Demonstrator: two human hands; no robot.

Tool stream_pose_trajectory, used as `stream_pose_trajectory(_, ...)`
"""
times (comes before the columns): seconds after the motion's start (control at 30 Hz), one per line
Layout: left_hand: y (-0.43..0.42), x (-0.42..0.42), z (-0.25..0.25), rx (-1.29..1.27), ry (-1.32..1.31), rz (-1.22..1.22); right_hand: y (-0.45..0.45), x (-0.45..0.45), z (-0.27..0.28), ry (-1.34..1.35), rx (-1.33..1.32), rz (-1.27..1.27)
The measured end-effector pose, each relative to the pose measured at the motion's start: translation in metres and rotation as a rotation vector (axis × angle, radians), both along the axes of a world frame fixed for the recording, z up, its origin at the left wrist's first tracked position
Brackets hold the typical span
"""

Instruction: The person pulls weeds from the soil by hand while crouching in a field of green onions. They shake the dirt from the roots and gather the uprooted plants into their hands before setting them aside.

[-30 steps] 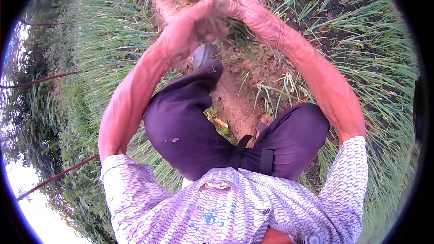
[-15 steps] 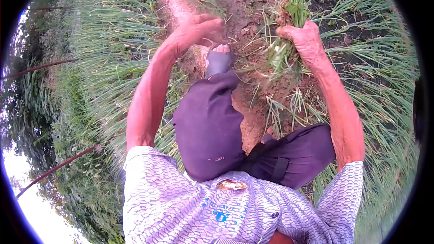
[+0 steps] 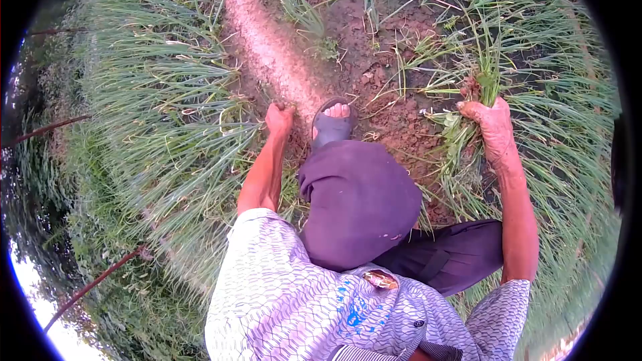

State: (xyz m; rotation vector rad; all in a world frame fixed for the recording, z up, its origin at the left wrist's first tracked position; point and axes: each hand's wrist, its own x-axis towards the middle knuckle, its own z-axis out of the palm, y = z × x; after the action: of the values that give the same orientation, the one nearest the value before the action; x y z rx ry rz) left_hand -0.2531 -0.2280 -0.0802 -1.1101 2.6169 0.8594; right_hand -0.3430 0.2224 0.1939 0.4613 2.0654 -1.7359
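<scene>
My right hand (image 3: 493, 124) is wrapped round a bunch of pulled weeds (image 3: 491, 81); leafy tops stick up past the thumb and a looser tangle hangs below the fist. Earthy reddish-brown roots show beside the thumb. My left hand (image 3: 279, 119) is closed low at the edge of the bare dirt strip, beside the onion-like green plants (image 3: 224, 124) on the left. Its fingertips point down towards the ground, and what they hold, if anything, is hidden. Just right of it is my sandalled foot (image 3: 334, 117).
A pinkish dirt ridge (image 3: 261, 40) runs up between the plant rows. Crumbly brown soil (image 3: 388, 120) lies between my hands. Dense green plants (image 3: 562, 113) grow on the right. My bent knee (image 3: 361, 194) rises in the middle. Thin reddish poles (image 3: 93, 287) stand at far left.
My left hand has gone from raised with fingers apart to closed, down by the ground. My right hand has moved right and lower, still holding the weeds. The view has shifted.
</scene>
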Motion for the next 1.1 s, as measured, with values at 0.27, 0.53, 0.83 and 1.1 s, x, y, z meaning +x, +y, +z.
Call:
stream_pose_trajectory(0.27,-0.014,-0.018,-0.007,0.145,0.091,-0.177,0.012,-0.006,-0.016,-0.113,0.1,-0.041)
stream_pose_trajectory(0.53,0.034,-0.157,0.012,0.012,0.129,-0.534,0.037,-0.003,-0.012,-0.123,0.188,-0.08)
stream_pose_trajectory(0.83,0.063,-0.186,0.022,-0.009,0.141,-0.806,0.061,0.032,-0.031,-0.203,0.312,-0.275)
stream_pose_trajectory(1.1,0.061,-0.214,-0.001,-0.138,0.092,-1.141,0.042,0.035,-0.051,-0.242,0.202,-0.33)
